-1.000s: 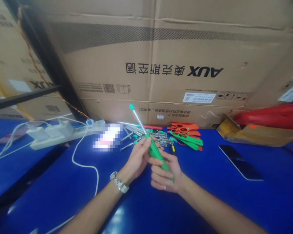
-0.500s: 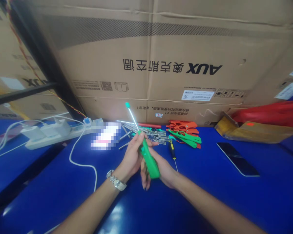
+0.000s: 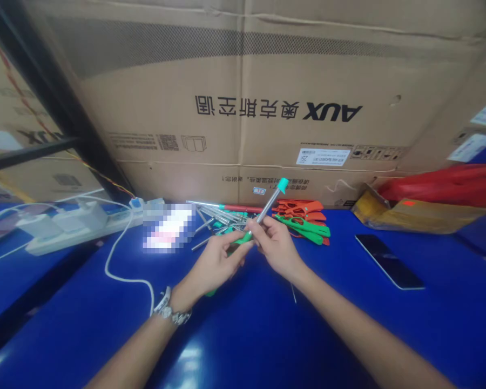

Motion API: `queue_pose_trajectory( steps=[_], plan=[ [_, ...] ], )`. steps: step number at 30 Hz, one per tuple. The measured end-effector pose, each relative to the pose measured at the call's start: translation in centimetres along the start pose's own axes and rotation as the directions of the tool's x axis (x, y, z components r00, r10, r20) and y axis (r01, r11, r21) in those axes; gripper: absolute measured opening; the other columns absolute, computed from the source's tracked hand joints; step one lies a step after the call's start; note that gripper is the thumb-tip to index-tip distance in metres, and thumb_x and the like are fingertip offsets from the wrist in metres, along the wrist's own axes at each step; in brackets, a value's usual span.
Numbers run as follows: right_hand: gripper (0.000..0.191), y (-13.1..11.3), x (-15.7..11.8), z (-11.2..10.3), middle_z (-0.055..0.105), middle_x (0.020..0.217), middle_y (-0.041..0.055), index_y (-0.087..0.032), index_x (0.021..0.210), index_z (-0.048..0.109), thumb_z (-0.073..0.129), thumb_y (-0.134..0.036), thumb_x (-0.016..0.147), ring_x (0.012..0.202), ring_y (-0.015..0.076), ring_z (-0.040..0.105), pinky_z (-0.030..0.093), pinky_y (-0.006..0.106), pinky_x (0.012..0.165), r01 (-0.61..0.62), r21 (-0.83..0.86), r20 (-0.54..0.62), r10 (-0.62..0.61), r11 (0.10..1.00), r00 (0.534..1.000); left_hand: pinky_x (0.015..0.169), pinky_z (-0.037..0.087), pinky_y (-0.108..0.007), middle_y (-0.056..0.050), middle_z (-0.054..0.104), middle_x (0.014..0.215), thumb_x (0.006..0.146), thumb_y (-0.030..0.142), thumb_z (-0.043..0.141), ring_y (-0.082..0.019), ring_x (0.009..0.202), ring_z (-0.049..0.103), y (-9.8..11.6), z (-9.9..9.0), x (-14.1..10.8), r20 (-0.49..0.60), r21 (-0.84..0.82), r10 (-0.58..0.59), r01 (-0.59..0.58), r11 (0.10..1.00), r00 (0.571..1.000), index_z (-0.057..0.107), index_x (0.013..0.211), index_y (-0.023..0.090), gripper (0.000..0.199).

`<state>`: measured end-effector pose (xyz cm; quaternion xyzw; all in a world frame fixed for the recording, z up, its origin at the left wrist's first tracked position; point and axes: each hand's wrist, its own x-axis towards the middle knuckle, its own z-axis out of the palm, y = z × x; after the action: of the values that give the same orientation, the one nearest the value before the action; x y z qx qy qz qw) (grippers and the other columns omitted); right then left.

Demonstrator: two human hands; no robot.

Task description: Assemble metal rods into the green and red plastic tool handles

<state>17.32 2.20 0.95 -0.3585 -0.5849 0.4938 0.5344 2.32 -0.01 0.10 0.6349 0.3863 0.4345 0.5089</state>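
My left hand (image 3: pixel 218 259) is closed round the green handle (image 3: pixel 246 236) of a tool, most of which its fingers hide. From the handle's upper end a shiny metal rod (image 3: pixel 269 207) slants up to the right, topped by a teal tip (image 3: pixel 283 186). My right hand (image 3: pixel 276 246) pinches the rod low down, close to where it meets the handle. Just behind both hands lies a pile of metal rods (image 3: pixel 222 215), some with teal ends. Right of the pile are green handles (image 3: pixel 303 227) and orange handles (image 3: pixel 299 208). The thin shaft of a screwdriver (image 3: pixel 294 293) shows below my right wrist.
A smartphone (image 3: pixel 389 262) lies on the blue table at right. Behind it sits an open carton (image 3: pixel 421 216) with red material. At left are a power strip (image 3: pixel 60 237) with plugs, a white cable (image 3: pixel 117 275) and a blurred bright patch. A large cardboard box (image 3: pixel 166 108) stands behind.
The tool has turned, so its rod now points up to the right instead of up to the left. My right hand has moved from the handle to the rod's base.
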Motion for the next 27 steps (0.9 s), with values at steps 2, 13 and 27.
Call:
queue_pose_trajectory(
  steps=[2, 13, 27],
  plan=[
    [0.038, 0.4, -0.1, 0.1, 0.045, 0.055, -0.0069, -0.018, 0.079, 0.059, 0.066, -0.055, 0.083, 0.044, 0.0062, 0.035, 0.028, 0.019, 0.040, -0.045, 0.062, -0.010, 0.046, 0.997, 0.999, 0.033, 0.034, -0.017, 0.002, 0.055, 0.054, 0.085, 0.040, 0.068, -0.008, 0.038, 0.045, -0.2, -0.1, 0.0, 0.020, 0.005, -0.018, 0.017, 1.000, 1.000, 0.070, 0.089, 0.015, 0.025],
    [0.039, 0.8, 0.2, 0.0, 0.032, 0.047, -0.0114, -0.018, 0.074, 0.058, 0.071, -0.054, 0.079, 0.039, 0.0035, 0.026, 0.025, 0.017, 0.036, 0.025, 0.199, -0.160, 0.008, 0.980, 0.987, 0.040, 0.021, -0.022, 0.003, 0.051, 0.052, 0.089, 0.033, 0.062, -0.009, 0.041, 0.033, 0.2, -0.3, -0.1, 0.005, 0.381, 0.192, -0.179, 0.907, 0.981, 0.071, 0.081, 0.018, 0.019],
    [0.039, 1.0, 0.0, 0.0, 0.046, 0.052, -0.0071, -0.015, 0.075, 0.067, 0.076, -0.053, 0.073, 0.040, 0.0036, 0.034, 0.029, 0.015, 0.032, -0.047, 0.222, -0.106, 0.072, 0.974, 0.992, 0.040, 0.027, -0.020, 0.003, 0.057, 0.057, 0.096, 0.039, 0.051, -0.009, 0.041, 0.042, -0.1, -0.3, 0.1, 0.040, 0.519, 0.083, -0.092, 0.850, 0.996, 0.067, 0.097, 0.016, 0.029]
  ],
)
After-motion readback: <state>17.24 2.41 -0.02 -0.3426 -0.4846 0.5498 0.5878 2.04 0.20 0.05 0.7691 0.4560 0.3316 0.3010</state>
